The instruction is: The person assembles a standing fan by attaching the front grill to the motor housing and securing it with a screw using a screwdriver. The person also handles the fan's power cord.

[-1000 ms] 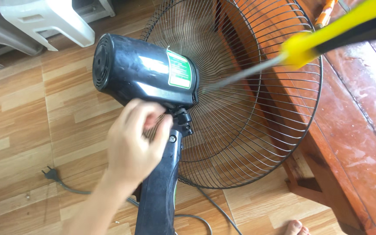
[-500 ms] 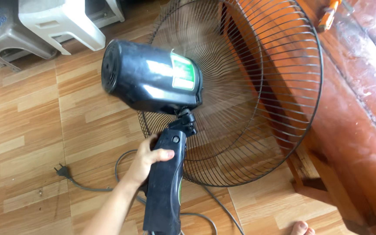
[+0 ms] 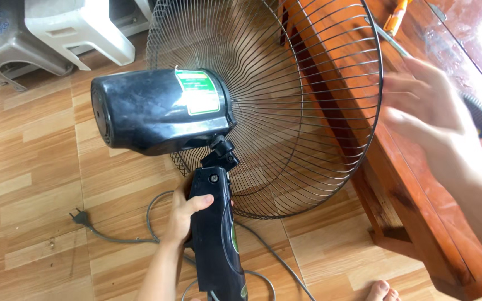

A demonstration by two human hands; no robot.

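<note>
Black fan column [image 3: 214, 234] sits gripped in my left hand [image 3: 184, 214], fingers wrapped round it, motor housing [image 3: 157, 111] tilted above the floor. Right hand [image 3: 428, 108] blurs over the desk [image 3: 419, 184], fingers spread, near the screwdriver [image 3: 478, 117]. Step, judged: steadying; next needs a tool grip.

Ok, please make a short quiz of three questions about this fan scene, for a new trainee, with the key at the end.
1. True or false: the left hand grips the black fan stem below the motor housing.
2. Where does the power plug lie? A) on the wooden table B) on the wood-pattern floor C) in the right hand
3. Fill in: the blurred right hand is over the ______ table, beside the wire guard.

Key: 1 true; 2 B, the floor; 3 wooden.
</note>
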